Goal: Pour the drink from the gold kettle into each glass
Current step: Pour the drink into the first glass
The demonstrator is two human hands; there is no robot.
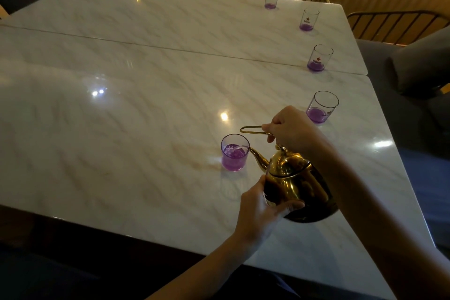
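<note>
On the tabletop (146, 80) | gold kettle (297, 182) tipped into near glass (235, 153) | right hand (292, 129) gripping wire handle (250, 129), left hand (263, 209) cupping slick belly | looks heavy, keep both holds

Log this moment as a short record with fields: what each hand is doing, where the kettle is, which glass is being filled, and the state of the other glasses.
right hand: grips the wire handle above the gold kettle
left hand: supports the kettle's lower side
gold kettle: held above the marble table, tilted, spout at the nearest glass's rim
nearest glass: being filled, purple drink roughly halfway up
other glasses: four along the right edge, first at, each with a shallow purple layer at the bottom
seating: chairs with cushions around the table
</note>
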